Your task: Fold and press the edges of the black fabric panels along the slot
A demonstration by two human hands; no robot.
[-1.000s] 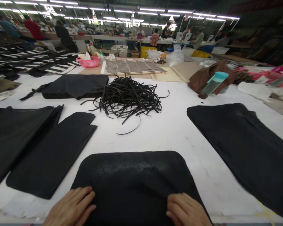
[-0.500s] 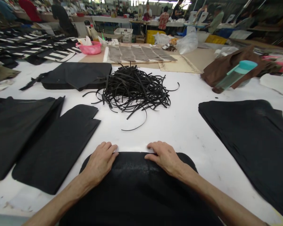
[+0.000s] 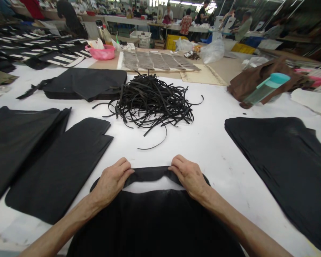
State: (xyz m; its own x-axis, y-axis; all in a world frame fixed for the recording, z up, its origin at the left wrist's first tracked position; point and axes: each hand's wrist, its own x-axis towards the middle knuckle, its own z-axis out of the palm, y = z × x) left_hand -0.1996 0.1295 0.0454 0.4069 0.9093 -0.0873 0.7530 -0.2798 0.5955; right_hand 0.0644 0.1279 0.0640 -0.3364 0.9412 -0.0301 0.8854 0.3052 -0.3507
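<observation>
Right in front of me on the white table lies a black sheet of fabric or leather-like material (image 3: 155, 221) with rounded far corners. My left hand (image 3: 112, 181) is closed, thumb against fingers, on the left part of its far edge. Level with it, my right hand (image 3: 190, 177) pinches the same edge farther right. Between the hands a narrow black band (image 3: 149, 174) of this edge is stretched, and behind it a white gap shows before the rest of the sheet begins. Whether that gap is a slit or a fold, I cannot tell. Fingertips are partly hidden.
Beyond my hands sits a heap of thin black strips (image 3: 155, 101). Black panels (image 3: 61, 167) lie at left, with a black stack (image 3: 88, 84) behind. More black material (image 3: 278, 160) covers the right side. A capped bottle (image 3: 267, 89) leans on a brown bag (image 3: 254, 76). People work farther off.
Both hands, lying with fingers apart over the far edge before, have closed on it. The edge is now raised into a band, and a white gap has appeared below it.
</observation>
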